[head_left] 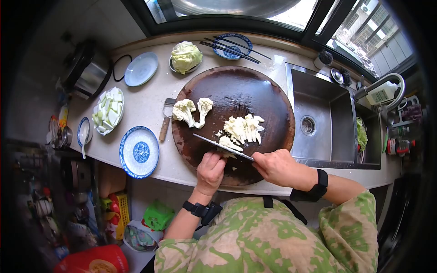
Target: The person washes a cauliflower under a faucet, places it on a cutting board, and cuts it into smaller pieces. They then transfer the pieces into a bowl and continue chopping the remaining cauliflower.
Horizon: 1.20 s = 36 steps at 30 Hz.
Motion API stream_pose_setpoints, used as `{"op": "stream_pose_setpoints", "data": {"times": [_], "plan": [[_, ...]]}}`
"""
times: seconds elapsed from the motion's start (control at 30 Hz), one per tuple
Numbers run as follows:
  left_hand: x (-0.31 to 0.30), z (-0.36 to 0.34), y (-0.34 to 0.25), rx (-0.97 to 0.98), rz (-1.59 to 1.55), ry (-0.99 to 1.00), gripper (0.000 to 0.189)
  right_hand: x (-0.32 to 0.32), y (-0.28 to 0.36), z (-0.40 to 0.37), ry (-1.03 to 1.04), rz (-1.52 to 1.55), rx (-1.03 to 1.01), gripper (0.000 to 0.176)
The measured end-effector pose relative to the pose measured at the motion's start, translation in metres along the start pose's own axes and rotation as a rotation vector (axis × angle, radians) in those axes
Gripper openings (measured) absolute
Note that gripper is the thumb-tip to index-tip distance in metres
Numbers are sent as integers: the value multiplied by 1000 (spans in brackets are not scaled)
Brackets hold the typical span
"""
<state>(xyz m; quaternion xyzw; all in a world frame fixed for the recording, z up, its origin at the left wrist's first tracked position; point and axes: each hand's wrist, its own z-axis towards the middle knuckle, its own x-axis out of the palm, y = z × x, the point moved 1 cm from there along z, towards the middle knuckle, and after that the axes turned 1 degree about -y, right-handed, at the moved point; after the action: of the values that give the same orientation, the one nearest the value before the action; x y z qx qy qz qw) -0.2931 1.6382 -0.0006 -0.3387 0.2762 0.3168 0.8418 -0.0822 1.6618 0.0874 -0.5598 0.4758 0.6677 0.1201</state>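
1. The right hand (pixel 275 167) is closed in a fist around the handle of a knife (pixel 223 147). Its thin blade runs leftward over the near part of a round, dark cutting board (pixel 236 86).
2. The left hand (pixel 211 170) has its fingers curled downward and pins a cauliflower piece (pixel 229 143) to the board. The blade lies against that piece, right at the fingertips.
3. Just beyond the blade, near the board's middle, sits a pile of cut florets (pixel 245 127) (pale white and loosely heaped).
4. Two larger florets (pixel 184 111) lie side by side on the left part of the board, apart from the pile.
5. A peeler (pixel 165 125) with a wooden handle lies on the counter at the board's left edge.
6. Further left on the counter stand a blue-and-white patterned plate (pixel 139 151), a plate of pale green vegetable slices (pixel 108 111) and a small dish (pixel 81 129) with a spoon in it.
7. Along the back of the counter are a light blue plate (pixel 141 68) and a halved cabbage (pixel 185 57) in a shallow dish. A blue bowl (pixel 224 51) stands there too, with dark chopsticks (pixel 236 49) laid across its rim.
8. To the right of the board is a steel sink (pixel 339 113), with its drain visible in the left basin.
9. Both wrists wear dark bands, and the right arm shows a green patterned sleeve (pixel 350 214).
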Motion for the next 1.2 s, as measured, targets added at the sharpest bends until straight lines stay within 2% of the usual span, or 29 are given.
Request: {"op": "stream_pose_setpoints", "data": {"times": [0.03, 0.3, 0.4, 0.5, 0.6, 0.67, 0.9, 1.0, 1.1, 1.2], "plan": [[0, 0, 0, -3, 3, -4, 12, 2, -2, 3, 64, -61, 32, 16], [0, -13, -5, -33, -70, -60, 19, -4, 11, -9, -38, 36, -56, 17], [-2, -14, -5, -50, -37, 6, 19, 6, 6, -5, 55, -86, -19, 17], [0, -5, -4, -4, 4, -33, 11, -3, 7, -1, 7, -75, -37, 16], [3, -9, -1, 5, -12, -77, 10, -4, 14, -7, -58, -29, -70, 16], [2, -11, -2, -3, -8, -47, 10, 7, 9, -6, 40, -83, 15, 17], [1, -8, -4, 15, 5, -59, 10, -3, 16, -8, -10, -25, -18, 17], [0, -7, -4, 2, 7, -8, 12, 7, 9, -6, 65, -81, 46, 17], [1, -1, -4, -46, 6, 49, 15, 2, 4, -10, 8, -30, 40, 15], [9, 21, 0, -102, -77, 9, 19, -7, 1, -20, -195, 31, 74, 13]]}}
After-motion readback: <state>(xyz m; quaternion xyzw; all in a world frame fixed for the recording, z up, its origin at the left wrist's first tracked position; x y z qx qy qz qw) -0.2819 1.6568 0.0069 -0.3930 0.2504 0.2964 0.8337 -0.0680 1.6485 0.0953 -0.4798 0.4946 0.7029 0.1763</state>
